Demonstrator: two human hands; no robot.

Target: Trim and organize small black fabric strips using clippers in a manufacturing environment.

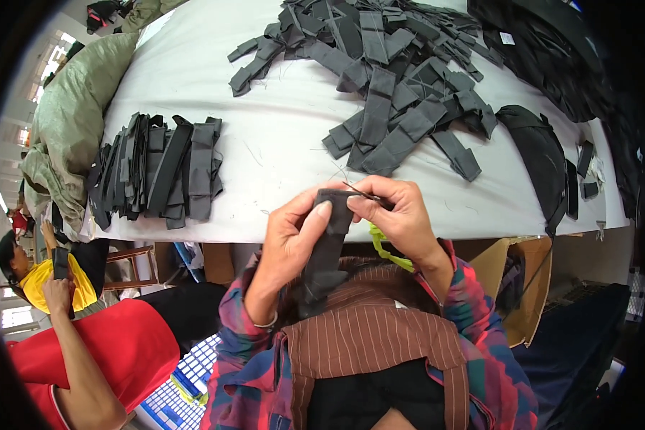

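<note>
A dark grey fabric strip (pixel 327 251) hangs at the table's near edge, its top end pinched between the thumb and fingers of my left hand (pixel 292 233). My right hand (pixel 396 215) is closed around small dark thread snips (pixel 365 193), mostly hidden by the fingers. Their thin tip reaches over the strip's top edge, where loose threads stick up. My right thumb is against the strip's upper right corner. Farther off on the table lies a large loose heap of similar grey strips (pixel 380 93). To the left, more strips (pixel 154 168) lie side by side in a row.
The white-covered table (pixel 265 143) bears black bags (pixel 534 161) on its right. A pale green sack (pixel 79 107) bulges at the left edge. Below stand an open cardboard box (pixel 527 287) and a blue-and-white basket (pixel 186 387). Co-workers in red (pixel 115 351) and yellow (pixel 57 283) are at left.
</note>
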